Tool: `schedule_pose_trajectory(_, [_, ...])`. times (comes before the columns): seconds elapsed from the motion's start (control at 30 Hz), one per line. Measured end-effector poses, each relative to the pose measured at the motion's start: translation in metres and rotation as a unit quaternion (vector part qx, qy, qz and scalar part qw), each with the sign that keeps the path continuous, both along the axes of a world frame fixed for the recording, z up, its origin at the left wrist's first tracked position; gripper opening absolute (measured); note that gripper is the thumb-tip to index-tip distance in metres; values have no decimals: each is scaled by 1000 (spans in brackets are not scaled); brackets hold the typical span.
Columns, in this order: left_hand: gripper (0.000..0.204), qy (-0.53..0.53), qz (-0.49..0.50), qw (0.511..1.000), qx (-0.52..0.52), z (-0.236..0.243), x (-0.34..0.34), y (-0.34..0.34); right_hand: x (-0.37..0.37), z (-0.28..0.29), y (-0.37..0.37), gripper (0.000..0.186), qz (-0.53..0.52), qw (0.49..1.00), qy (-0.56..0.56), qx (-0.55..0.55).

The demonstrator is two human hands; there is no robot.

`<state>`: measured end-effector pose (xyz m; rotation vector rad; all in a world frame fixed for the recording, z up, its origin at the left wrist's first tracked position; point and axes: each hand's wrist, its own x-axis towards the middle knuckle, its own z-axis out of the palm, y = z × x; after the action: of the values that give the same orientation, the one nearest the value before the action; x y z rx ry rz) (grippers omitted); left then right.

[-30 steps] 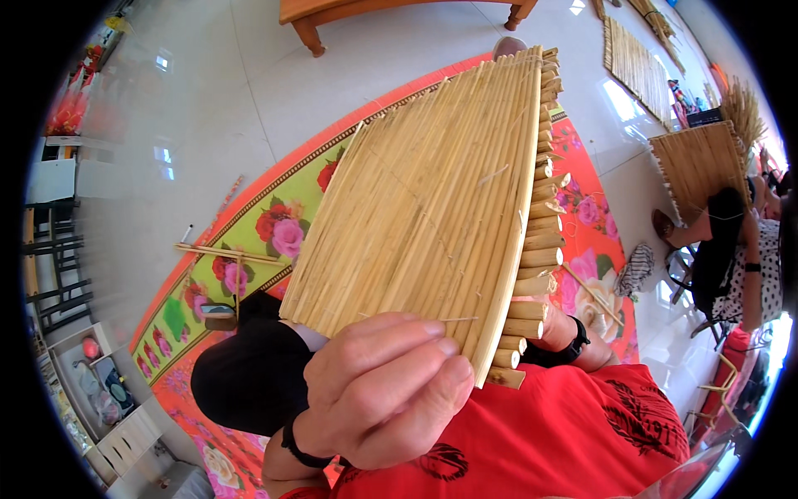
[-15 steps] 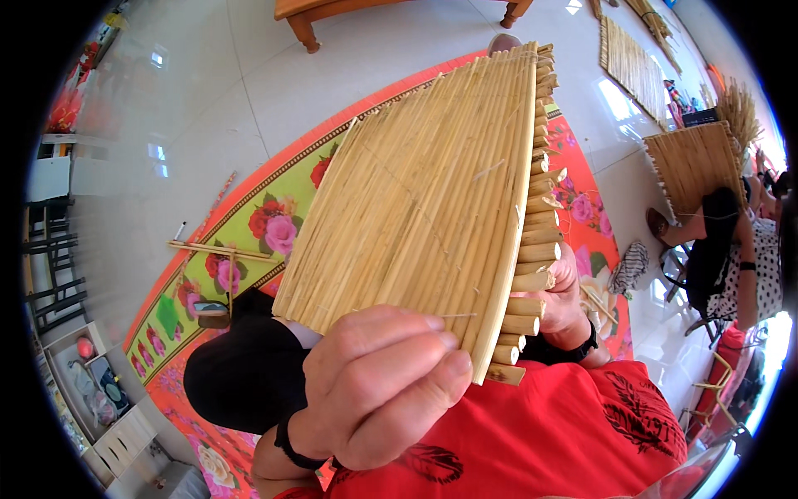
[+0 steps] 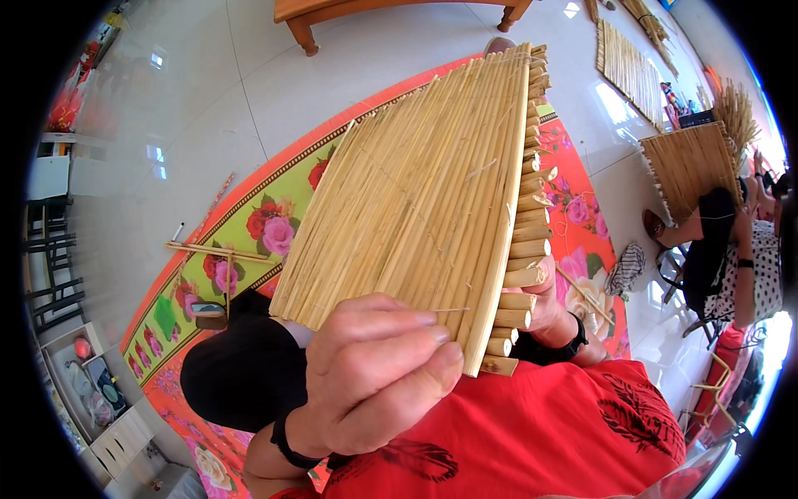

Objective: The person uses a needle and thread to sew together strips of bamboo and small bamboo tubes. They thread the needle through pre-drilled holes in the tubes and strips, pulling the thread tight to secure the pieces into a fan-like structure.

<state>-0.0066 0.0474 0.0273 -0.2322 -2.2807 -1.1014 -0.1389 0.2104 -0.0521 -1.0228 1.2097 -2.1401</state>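
A panel of pale reed stalks laid side by side tilts up in front of me, its cut stalk ends sticking out along the right edge. My left hand is closed in a pinch at the panel's near end. A thin pale strand shows just beyond its fingertips; what the fingers hold is hidden. My right hand grips the panel from behind at its lower right edge, most of its fingers out of sight. Fine thread lines cross the panel's surface.
A flowered red and green mat lies beneath me, with loose stalks on it. Ahead stands a wooden table. At right, a seated person has another reed panel; one more panel lies beyond.
The panel has shifted slightly left, and both my hands have moved a little with it. My left hand keeps its pinch.
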Motion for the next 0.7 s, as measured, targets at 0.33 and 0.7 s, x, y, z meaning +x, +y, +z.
schedule_pose_trajectory(0.33, [24,48,33,998,12,1,-6,6,-2,10,9,14,-71,984,149,67])
schedule_pose_trajectory(0.7, [23,53,30,998,10,0,-7,7,1,16,4,16,-63,991,107,57])
